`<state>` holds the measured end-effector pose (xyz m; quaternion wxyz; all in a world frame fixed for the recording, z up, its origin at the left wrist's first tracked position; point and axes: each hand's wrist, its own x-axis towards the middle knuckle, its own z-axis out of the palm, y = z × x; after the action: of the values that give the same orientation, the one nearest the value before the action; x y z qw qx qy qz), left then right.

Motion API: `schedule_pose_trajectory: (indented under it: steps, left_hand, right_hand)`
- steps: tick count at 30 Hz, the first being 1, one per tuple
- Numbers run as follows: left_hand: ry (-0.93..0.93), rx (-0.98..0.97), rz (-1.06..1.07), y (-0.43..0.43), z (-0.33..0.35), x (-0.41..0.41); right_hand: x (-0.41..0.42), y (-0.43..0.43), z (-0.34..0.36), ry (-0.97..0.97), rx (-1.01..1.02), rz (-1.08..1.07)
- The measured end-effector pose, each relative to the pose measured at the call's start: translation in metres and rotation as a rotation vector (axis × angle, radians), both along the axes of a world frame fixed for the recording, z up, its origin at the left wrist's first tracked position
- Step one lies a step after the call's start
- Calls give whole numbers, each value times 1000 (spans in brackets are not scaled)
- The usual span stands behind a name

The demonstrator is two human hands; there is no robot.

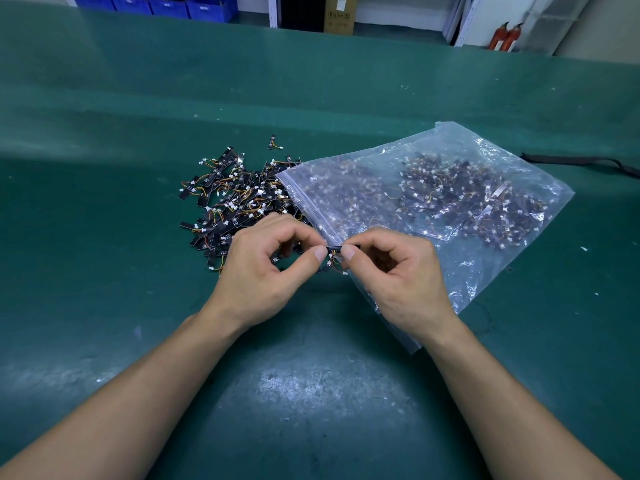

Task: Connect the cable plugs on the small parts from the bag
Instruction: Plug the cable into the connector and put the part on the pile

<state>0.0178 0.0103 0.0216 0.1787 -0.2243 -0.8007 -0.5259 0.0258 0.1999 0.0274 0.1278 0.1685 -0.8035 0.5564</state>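
1. Far left, beyond the worktop point(104, 237): we note blue bins point(156, 5) in a row on the floor.
2. Worktop: green mat, scuffed and shiny near us.
3. Left of centre: a pile of small parts point(235, 199), black strips with orange and yellow wires and white plugs, lying loose on the mat and touching the bag's mouth. One stray part point(273, 142) lies apart, just beyond the pile.
4. Left hand point(263, 271): fingers curled, with thumb and forefinger pinching the left end of the held strip point(334, 248).
5. Held strip: a black part like those in the pile, raised above the worktop between our two hands, at the near edge of the bag's mouth. Its wires hang below, ending in a white plug point(344, 273). We cannot tell whether that plug is mated to anything.
6. Right hand point(405, 278): fingers curled, with thumb and forefinger gripping the strip's right end.
7. Right of centre: a clear zip bag point(485, 268), lying flat with its mouth towards the pile and many more parts inside.
8. Background: a cardboard box point(341, 13) and two red fire extinguishers point(505, 36).
9. Far right: a dark strap point(581, 161) lying on the mat.
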Motion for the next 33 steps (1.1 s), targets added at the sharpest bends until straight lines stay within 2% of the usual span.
schedule_pose_trajectory:
  steps: [13,29,31,33]
  left_hand:
    - [40,-42,10,0,2,1]
    - [24,-47,19,0,2,0]
    - [14,-35,35,-1,3,0]
    - [-8,-1,53,-2,4,0]
  right_hand:
    - [1,0,0,-20,-50,26]
    - [-1,3,0,-54,-13,5]
    - [-4,7,-2,-45,59,-47]
    - [-9,14,-5,-8,254,-111]
